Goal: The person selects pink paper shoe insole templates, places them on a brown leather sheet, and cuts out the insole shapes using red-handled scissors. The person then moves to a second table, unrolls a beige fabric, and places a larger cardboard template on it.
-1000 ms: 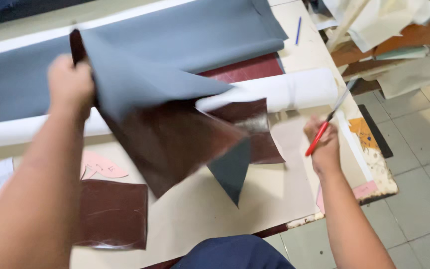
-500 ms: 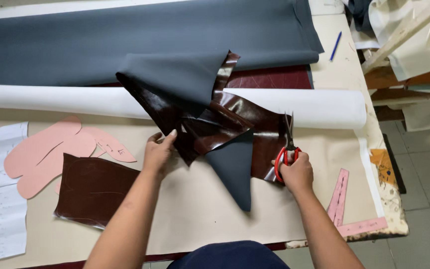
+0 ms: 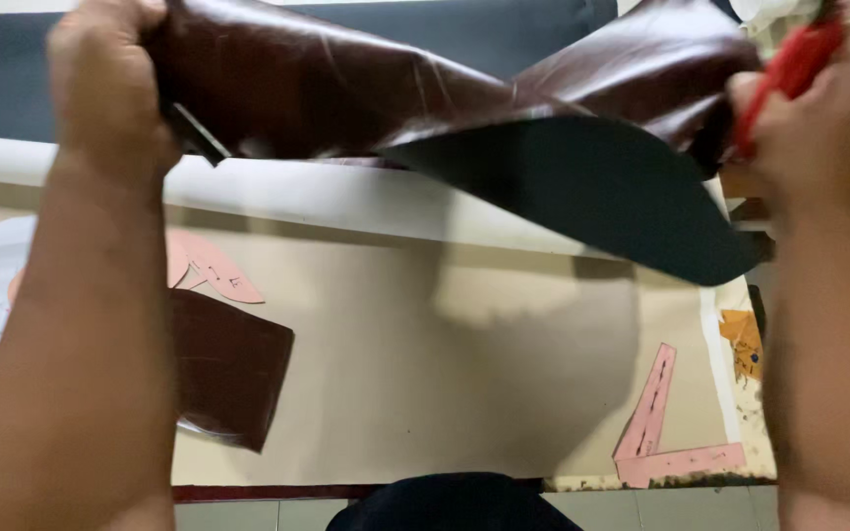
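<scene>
Head view | left hand (image 3: 110, 84) at 10 o'clock clenched on glossy brown leather sheet (image 3: 366, 88) | right hand (image 3: 809, 108) at 2 o'clock gripping red-handled scissors (image 3: 789, 64) and the sheet's other edge | sheet held above counter (image 3: 425, 374), no cut in progress | cut brown piece (image 3: 228, 369) at 8 o'clock

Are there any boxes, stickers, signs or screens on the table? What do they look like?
No boxes, signs or screens show.
Pink paper pattern pieces: left, behind the left arm, rounded shapes with small marks.
Pink paper strips: lower right, two long bars meeting in a corner.
White paper sheet: far left edge, mostly hidden by the arm.
</scene>
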